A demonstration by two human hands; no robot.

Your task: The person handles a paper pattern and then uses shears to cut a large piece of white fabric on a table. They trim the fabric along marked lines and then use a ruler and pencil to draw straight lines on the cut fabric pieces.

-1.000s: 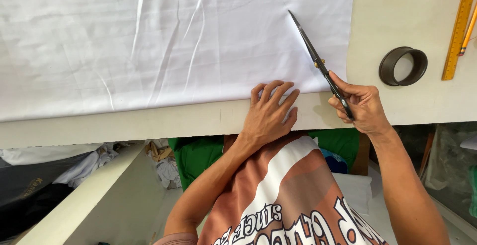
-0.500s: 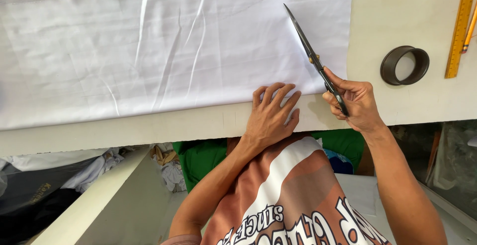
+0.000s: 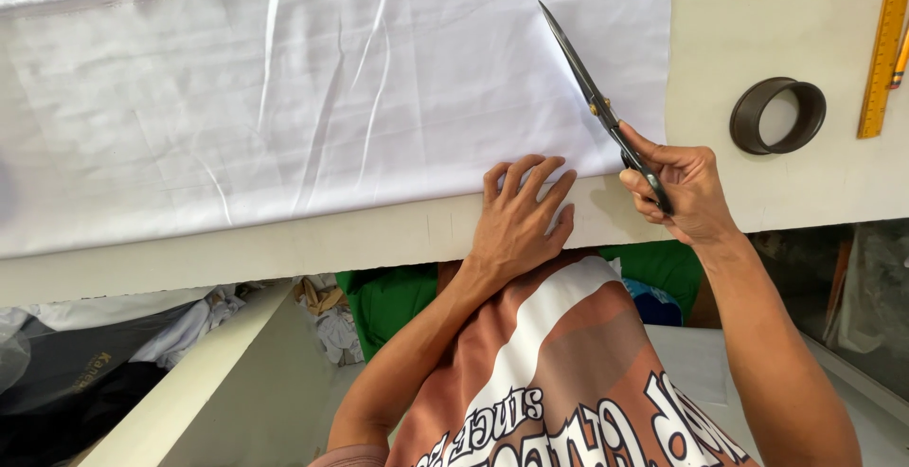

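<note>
A view from above looks down on a cream table (image 3: pixel 757 12) with a large sheet of white cloth (image 3: pixel 284 98) spread flat across it, reaching from the far left to just past the middle. The cloth's near edge runs along the table's near side. The left hand (image 3: pixel 516 216) lies palm down, fingers spread, pressing that near edge onto the table. Just to its right, the right hand (image 3: pixel 682 188) is curled around the handles of long dark scissors (image 3: pixel 597 102). The blades look closed or nearly so and point away and to the left, lying over the cloth near its right edge.

The cloth looks thin, light and soft, with shallow creases, so it would likely slide or bunch unless held flat close to the blades.

Further right on the bare table sit a dark ring (image 3: pixel 778 115) and, at the far right edge, a yellow ruler (image 3: pixel 885 45).
</note>
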